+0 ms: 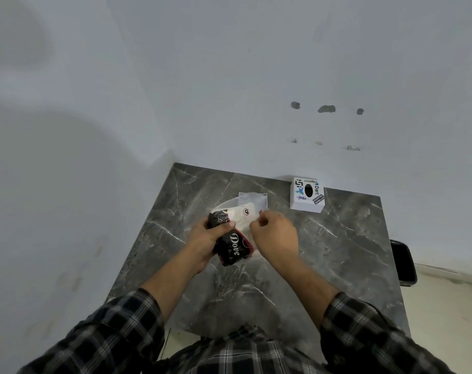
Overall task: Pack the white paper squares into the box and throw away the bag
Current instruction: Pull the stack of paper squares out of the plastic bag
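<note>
A black and white plastic bag (233, 245) printed "Dove" is held above the middle of the grey marble table (337, 252). My left hand (206, 238) grips the bag's left side. My right hand (272, 233) pinches the bag's white upper edge (243, 211) with fingertips. Just behind the bag an open white box (253, 199) stands on the table. I cannot see the white paper squares; the bag's contents are hidden.
A white cube-shaped lid or box (307, 195) with stickers and an oval hole sits at the table's far right, against the wall. A black bin (403, 261) stands on the floor right of the table. Walls close the far and left sides.
</note>
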